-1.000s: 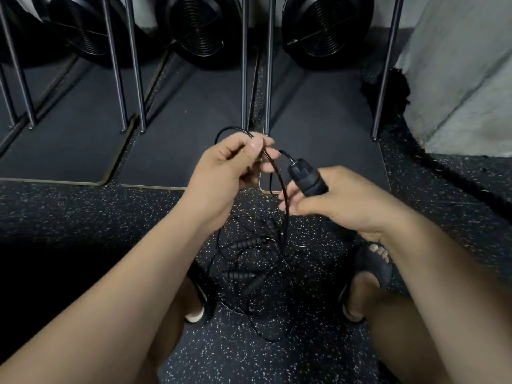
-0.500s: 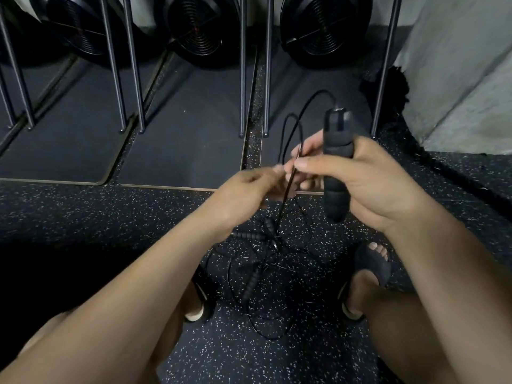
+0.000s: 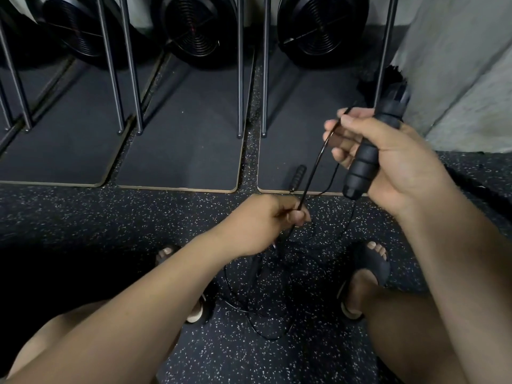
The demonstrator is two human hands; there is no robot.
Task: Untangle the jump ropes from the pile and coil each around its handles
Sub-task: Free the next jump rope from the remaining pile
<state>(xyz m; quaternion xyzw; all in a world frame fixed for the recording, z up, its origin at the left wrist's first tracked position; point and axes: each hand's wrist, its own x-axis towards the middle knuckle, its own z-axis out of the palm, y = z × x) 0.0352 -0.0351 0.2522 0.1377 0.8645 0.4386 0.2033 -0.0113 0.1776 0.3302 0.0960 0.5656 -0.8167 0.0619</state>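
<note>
The right hand (image 3: 393, 162) closes its grip round a black ribbed foam jump-rope handle (image 3: 360, 164), fingertips also touching the thin black cord (image 3: 313, 173). The left hand (image 3: 263, 220) pinches that cord lower down, above the tangled rope pile (image 3: 263, 295) on the speckled floor (image 3: 110, 217).

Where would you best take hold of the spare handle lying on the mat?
Probably round its ribbed middle, coming from above with fingers across its length. The spare handle lies flat on the mat, pointing away from the person, with bare mat on both sides, and the ribs should keep fingers from slipping.
</note>
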